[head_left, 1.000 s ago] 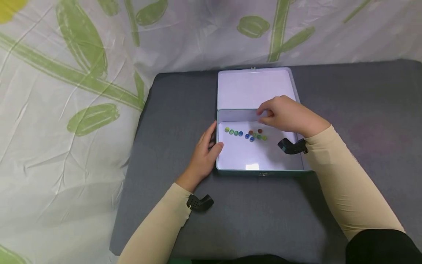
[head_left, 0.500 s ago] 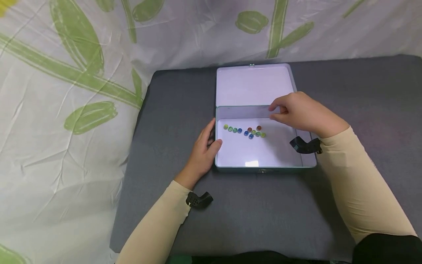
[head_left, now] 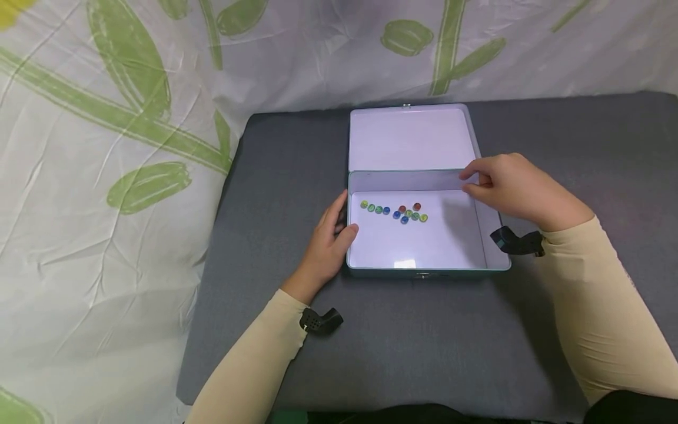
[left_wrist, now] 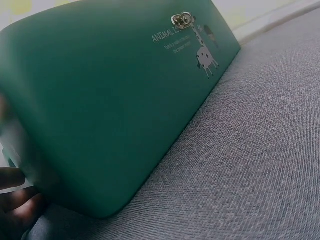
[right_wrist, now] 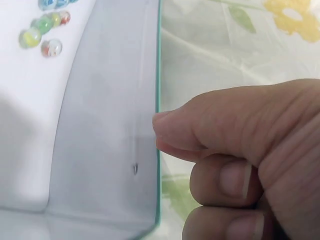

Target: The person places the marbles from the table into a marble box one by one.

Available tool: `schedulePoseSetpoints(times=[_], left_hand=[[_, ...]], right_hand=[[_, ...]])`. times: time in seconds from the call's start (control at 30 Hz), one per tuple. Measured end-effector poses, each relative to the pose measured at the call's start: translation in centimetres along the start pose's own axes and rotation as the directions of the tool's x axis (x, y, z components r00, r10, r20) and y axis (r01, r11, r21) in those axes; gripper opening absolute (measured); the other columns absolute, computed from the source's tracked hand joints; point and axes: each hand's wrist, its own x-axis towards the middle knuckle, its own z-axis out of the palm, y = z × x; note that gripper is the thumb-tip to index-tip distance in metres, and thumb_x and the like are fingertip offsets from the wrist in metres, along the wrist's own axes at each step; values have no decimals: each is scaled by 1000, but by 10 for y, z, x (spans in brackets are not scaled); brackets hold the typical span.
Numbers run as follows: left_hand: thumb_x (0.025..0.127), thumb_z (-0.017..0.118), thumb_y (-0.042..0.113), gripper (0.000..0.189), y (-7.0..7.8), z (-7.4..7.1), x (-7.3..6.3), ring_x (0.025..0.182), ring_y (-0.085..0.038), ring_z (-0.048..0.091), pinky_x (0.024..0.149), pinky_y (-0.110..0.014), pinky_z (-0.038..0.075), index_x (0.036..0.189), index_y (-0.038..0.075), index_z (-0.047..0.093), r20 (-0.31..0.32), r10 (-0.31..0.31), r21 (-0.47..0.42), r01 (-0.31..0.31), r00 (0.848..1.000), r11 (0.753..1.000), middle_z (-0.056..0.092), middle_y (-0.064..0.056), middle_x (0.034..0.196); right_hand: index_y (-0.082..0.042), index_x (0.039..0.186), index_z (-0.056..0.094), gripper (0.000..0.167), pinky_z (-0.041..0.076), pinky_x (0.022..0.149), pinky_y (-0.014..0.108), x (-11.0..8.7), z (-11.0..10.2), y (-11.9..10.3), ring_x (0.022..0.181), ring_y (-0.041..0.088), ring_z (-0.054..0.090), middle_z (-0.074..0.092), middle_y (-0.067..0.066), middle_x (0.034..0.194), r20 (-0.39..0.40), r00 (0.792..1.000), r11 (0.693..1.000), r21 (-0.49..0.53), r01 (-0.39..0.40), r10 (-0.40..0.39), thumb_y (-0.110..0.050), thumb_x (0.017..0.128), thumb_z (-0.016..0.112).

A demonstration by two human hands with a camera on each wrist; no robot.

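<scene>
A green tin box (head_left: pixel 424 247) with a white inside lies open on the grey table. On its floor are several glass marbles (head_left: pixel 405 220): some blue, some green and yellow, two reddish. My left hand (head_left: pixel 324 250) holds the box's left wall, thumb over the rim and fingers along the outside; its fingertips (left_wrist: pixel 25 210) show beside the box's lower corner in the left wrist view. Over the box's back right corner is my right hand (head_left: pixel 521 191), loosely curled, with a gap between thumb and forefinger and nothing seen between them. Its thumb (right_wrist: pixel 200 120) overlaps the rim in the right wrist view.
The box's lid (head_left: pixel 410 138) is folded back flat behind it. A metal clasp (left_wrist: pixel 182 20) sits on the green front wall. Grey cloth (head_left: pixel 402 347) covers the table, and a white sheet with green leaves (head_left: pixel 318 65) hangs behind and to the left.
My right hand has moved right, from over the box's middle to its back right corner. My left hand stays at the left wall, and the marbles keep their places.
</scene>
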Motion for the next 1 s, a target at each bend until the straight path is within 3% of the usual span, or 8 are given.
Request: schedulePoseSetpoints(times=[0.33, 0.67, 1.0], left_hand=[[101, 48, 32, 71, 0, 1, 0, 146, -30, 45, 112, -52, 43, 167, 13, 28, -2, -4, 7, 4, 1000, 1000, 36, -13, 166], [101, 49, 29, 72, 0, 0, 1, 145, -30, 45, 111, -53, 43, 167, 11, 28, -9, -4, 6, 4, 1000, 1000, 37, -14, 166], [101, 49, 29, 73, 2, 0, 0, 146, -31, 44, 112, -53, 42, 167, 10, 27, 0, -4, 9, 4, 1000, 1000, 35, -15, 167]], right_hand=[[1, 126, 71, 30, 31, 55, 32, -16, -4, 24, 53, 13, 33, 41, 0, 62, -21, 998, 998, -12, -56, 56, -15, 101, 66], [-6, 137, 64, 35, 34, 54, 33, -31, -7, 43, 52, 14, 36, 48, 4, 67, -12, 996, 996, 13, -85, 85, -21, 105, 61], [-1, 133, 65, 34, 35, 55, 32, -38, 0, 62, 52, 14, 38, 51, 3, 69, 15, 993, 993, 0, -121, 121, -19, 104, 62]])
